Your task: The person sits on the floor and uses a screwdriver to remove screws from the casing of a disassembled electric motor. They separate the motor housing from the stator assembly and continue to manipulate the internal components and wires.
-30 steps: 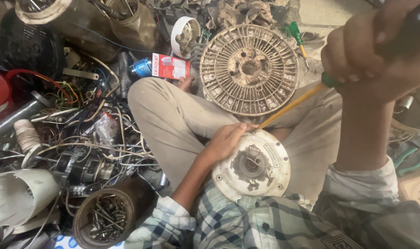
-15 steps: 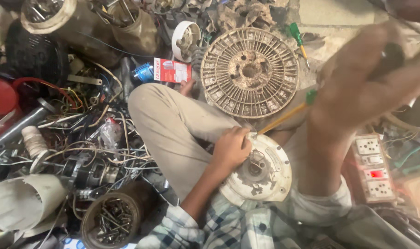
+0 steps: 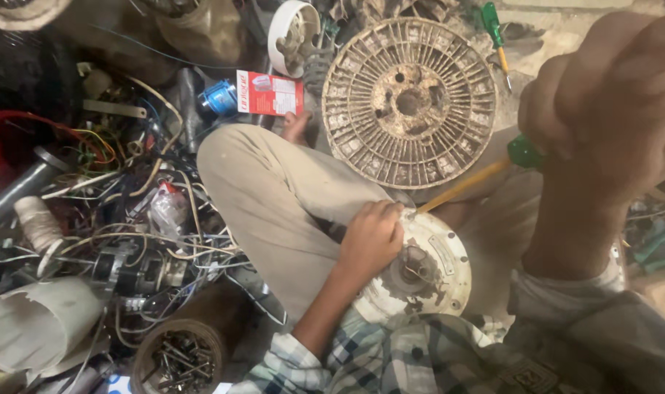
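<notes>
The left hand (image 3: 373, 237) presses curled fingers on the white motor housing (image 3: 420, 270) in the lap; the right hand (image 3: 610, 109), fisted, grips a yellow-shafted screwdriver (image 3: 467, 186) touching its far rim.

Your left hand (image 3: 373, 237) presses on the round white motor housing (image 3: 420, 270) in your lap. Your right hand (image 3: 610, 117) grips a green-handled screwdriver (image 3: 486, 171), its yellow shaft reaching the housing's upper rim. A ribbed round grille (image 3: 409, 102) lies beyond your knee.
</notes>
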